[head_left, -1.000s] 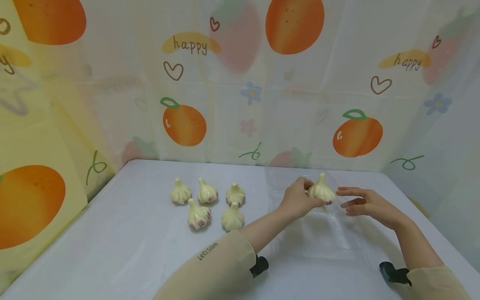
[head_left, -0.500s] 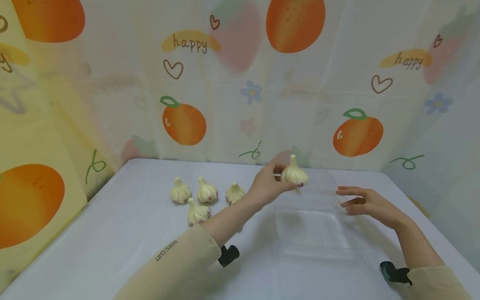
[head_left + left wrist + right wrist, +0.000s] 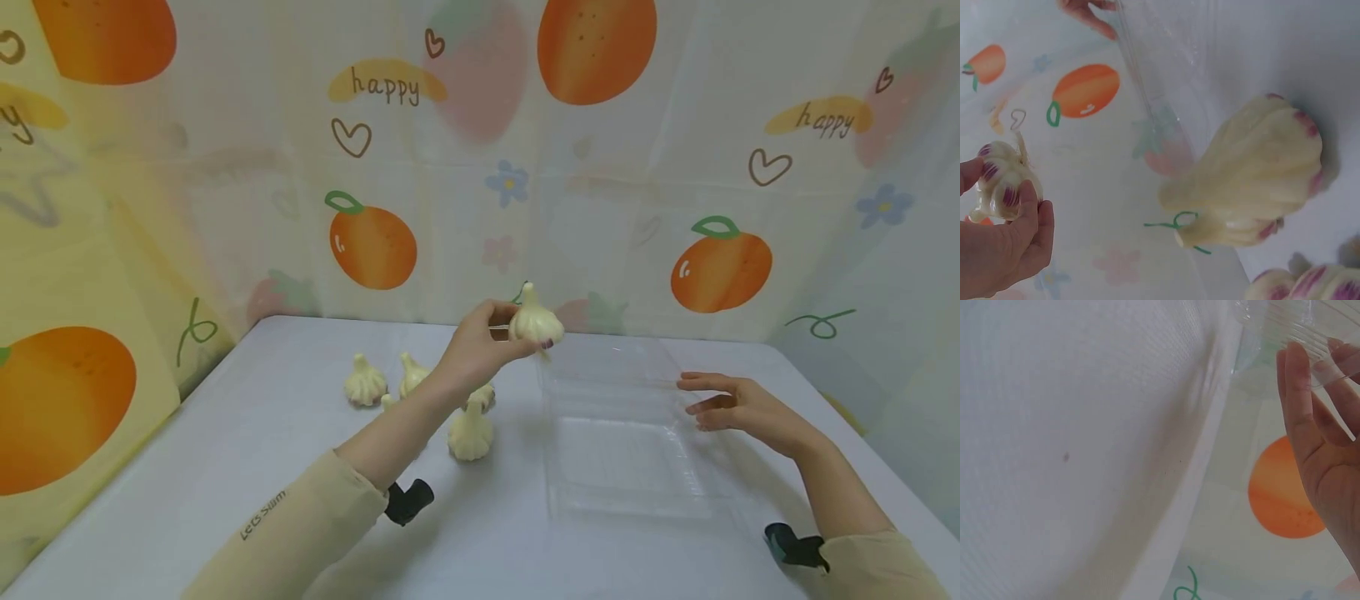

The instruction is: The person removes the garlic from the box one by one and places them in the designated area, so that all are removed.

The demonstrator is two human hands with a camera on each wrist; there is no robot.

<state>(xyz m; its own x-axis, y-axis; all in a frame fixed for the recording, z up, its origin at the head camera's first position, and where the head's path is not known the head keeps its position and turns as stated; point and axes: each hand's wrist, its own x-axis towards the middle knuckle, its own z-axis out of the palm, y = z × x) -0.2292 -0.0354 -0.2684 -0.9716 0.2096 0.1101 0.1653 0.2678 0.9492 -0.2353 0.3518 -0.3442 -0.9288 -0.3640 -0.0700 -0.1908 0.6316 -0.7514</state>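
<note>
My left hand (image 3: 480, 346) grips a pale garlic bulb (image 3: 536, 317) between thumb and fingers, raised above the back of the table. In the left wrist view, purple streaks show on this bulb (image 3: 1007, 181). Several more garlic bulbs (image 3: 469, 433) stand on the table's left half, some partly hidden by my left forearm. To the right lies a clear plastic container (image 3: 626, 504), see-through and open on top. At its right side is my right hand (image 3: 738, 412); in the right wrist view the fingers (image 3: 1299, 381) and thumb lie on both sides of the container's rim (image 3: 1329, 381).
A white-covered table (image 3: 247, 467) spans the view, and a curtain (image 3: 450, 208) printed with fruit hangs right behind its far edge. The nearest bulb to the container (image 3: 480, 396) sits a short way left of it, behind another. Dark cameras sit on both wrists.
My left hand has carried the garlic bulb left and upward, from over the container to behind the other bulbs' right side. My right hand has stayed at the container's side.
</note>
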